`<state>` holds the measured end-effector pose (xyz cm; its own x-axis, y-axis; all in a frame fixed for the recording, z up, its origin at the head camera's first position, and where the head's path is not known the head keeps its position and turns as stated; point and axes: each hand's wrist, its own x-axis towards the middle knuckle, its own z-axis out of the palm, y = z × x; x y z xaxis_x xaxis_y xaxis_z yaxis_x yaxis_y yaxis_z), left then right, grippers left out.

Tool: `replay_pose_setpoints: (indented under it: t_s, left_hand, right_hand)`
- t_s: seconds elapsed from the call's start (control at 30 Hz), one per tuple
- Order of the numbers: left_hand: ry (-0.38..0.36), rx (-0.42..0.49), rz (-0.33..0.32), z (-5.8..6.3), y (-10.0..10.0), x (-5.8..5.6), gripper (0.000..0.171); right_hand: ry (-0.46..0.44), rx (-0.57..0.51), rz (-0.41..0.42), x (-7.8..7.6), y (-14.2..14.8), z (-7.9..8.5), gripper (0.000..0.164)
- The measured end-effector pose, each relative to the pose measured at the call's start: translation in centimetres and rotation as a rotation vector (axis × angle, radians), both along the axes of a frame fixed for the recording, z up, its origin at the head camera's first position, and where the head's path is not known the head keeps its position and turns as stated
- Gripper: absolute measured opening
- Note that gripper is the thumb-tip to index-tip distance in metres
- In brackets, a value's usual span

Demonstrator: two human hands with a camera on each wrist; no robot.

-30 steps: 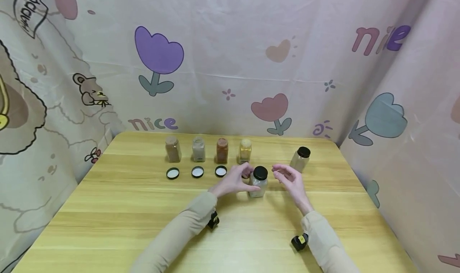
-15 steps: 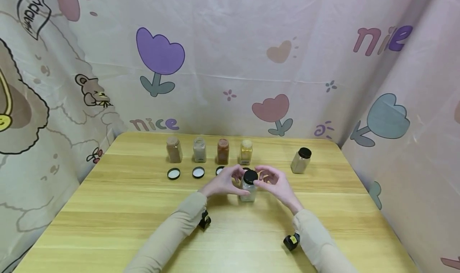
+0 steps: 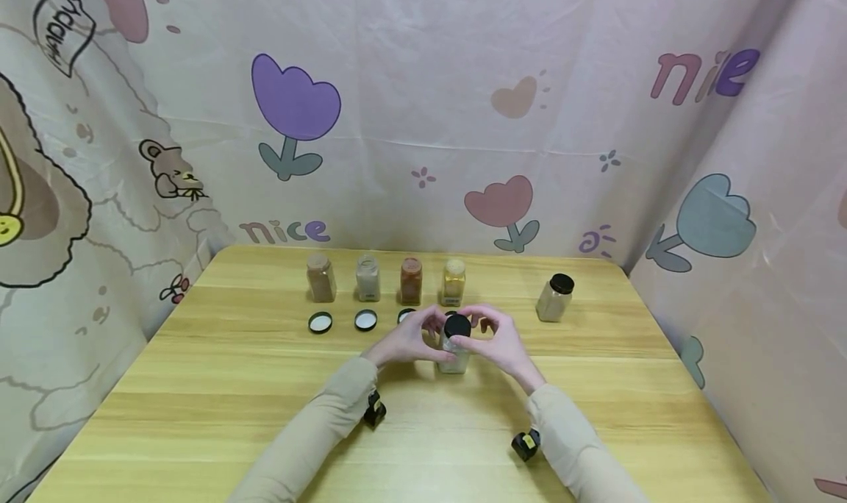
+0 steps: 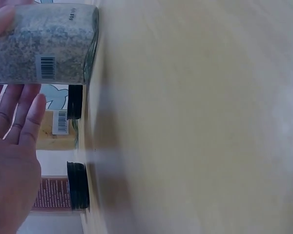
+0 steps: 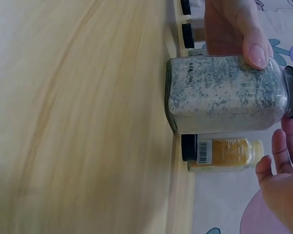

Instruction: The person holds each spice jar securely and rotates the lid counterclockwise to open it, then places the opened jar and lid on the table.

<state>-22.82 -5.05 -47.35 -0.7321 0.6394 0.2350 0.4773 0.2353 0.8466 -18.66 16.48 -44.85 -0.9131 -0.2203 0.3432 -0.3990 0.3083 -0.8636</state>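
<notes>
A glass spice jar (image 3: 453,364) with pale, grey-flecked contents stands upright on the table, its black lid (image 3: 457,326) on top. My left hand (image 3: 409,339) grips the jar's body from the left; its thumb (image 5: 256,54) lies against the glass in the right wrist view. From the other side my right hand (image 3: 501,343) holds the lid between thumb and fingers. Barcode and small print show on the jar (image 4: 51,44) in the left wrist view. Part of the lid is out of frame in the right wrist view.
Behind stand lidless jars: brown (image 3: 321,279), whitish (image 3: 367,281), red (image 3: 411,282) and yellow (image 3: 454,284). Black lids lie before them, two fully visible, left (image 3: 320,322) and right (image 3: 365,320); others are partly hidden. A capped jar (image 3: 554,300) stands at the right.
My left hand and the jar have shifted left and a little closer to me. My right hand, apart from the jar a second ago, has come left and taken hold of the lid.
</notes>
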Motion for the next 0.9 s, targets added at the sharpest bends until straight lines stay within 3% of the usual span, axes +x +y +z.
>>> replay_pose_setpoints:
  t_s: [0.3, 0.53, 0.9]
  left_hand:
    - [-0.002, -0.064, 0.023, -0.31, -0.11, 0.41, 0.055]
    - [0.044, -0.030, 0.048, -0.37, -0.12, 0.43, 0.051]
    - [0.023, -0.007, 0.021, -0.34, -0.23, 0.18, 0.051]
  right_hand:
    - [0.002, -0.043, 0.025, -0.02, -0.50, 0.08, 0.043]
    - [-0.019, -0.099, 0.030, -0.06, -0.70, 0.24, 0.042]
    - [0.030, -0.105, 0.048, -0.42, -0.50, -0.27, 0.042]
